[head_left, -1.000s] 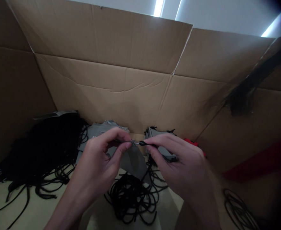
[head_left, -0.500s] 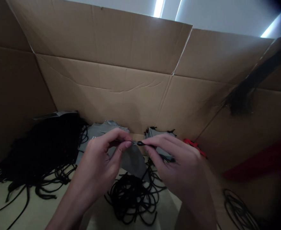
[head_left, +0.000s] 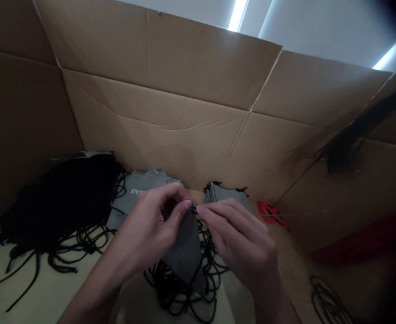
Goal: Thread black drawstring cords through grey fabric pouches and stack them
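Metal bit's just gone from view between my fingertips, so I reckon the black cord loop [head_left: 193,209] has reached the grey cloth [head_left: 186,249] my left fingers [head_left: 180,213] are pinching over the black cord tangle [head_left: 155,275]; can't tell if my right fingers [head_left: 220,217] grip the loop.

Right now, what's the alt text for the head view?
Left hand pinches a grey piece; the right hand has fingertips at a black loop by its top. Black cords lie tangled below; behind are two grey piles, with a black heap at left, a red item at right and cardboard beyond.
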A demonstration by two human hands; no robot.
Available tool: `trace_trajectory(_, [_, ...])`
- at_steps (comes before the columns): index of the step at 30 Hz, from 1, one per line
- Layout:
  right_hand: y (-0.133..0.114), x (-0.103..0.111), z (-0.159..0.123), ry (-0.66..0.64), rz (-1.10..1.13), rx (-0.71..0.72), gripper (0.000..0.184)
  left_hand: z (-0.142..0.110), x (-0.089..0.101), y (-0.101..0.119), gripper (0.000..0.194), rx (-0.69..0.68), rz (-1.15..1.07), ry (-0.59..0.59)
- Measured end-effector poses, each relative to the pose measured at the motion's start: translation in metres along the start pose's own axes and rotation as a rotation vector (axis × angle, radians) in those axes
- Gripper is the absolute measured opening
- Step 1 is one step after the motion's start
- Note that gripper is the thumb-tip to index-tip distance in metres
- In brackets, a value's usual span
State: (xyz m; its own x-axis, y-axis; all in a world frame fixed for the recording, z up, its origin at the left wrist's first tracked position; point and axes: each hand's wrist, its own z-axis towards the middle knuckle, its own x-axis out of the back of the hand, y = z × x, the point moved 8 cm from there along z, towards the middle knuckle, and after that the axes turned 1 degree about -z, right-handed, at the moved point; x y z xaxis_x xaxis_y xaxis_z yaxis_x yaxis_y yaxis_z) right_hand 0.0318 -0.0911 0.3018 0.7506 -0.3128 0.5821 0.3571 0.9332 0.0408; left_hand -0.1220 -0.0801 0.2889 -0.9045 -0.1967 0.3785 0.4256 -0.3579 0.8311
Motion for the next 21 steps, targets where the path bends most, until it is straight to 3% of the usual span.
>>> trace_trajectory(6, [-0.004, -0.011, -0.014, 0.013, 0.073, 0.095, 0.041, 0.000, 0.000, -0.004, 0.026, 0.026, -0.105, -0.144])
trace_trajectory(13, [-0.009, -0.018, -0.013, 0.018, 0.065, 0.190, 0.030, 0.001, -0.003, -0.030, 0.029, 0.264, -0.326, -0.323])
trace_trajectory(15, [-0.010, -0.018, -0.013, 0.039, 0.052, 0.204, 0.028, 0.002, -0.005, -0.032, 0.029, 0.277, -0.338, -0.349])
trace_trajectory(18, [-0.006, -0.022, -0.008, 0.062, 0.077, 0.154, 0.024, 0.006, -0.001, -0.027, 0.026, 0.183, -0.247, -0.278])
trace_trajectory(21, [0.005, -0.032, -0.003, 0.007, 0.115, 0.016, 0.017, 0.009, 0.005, -0.021, 0.023, 0.075, -0.068, -0.151])
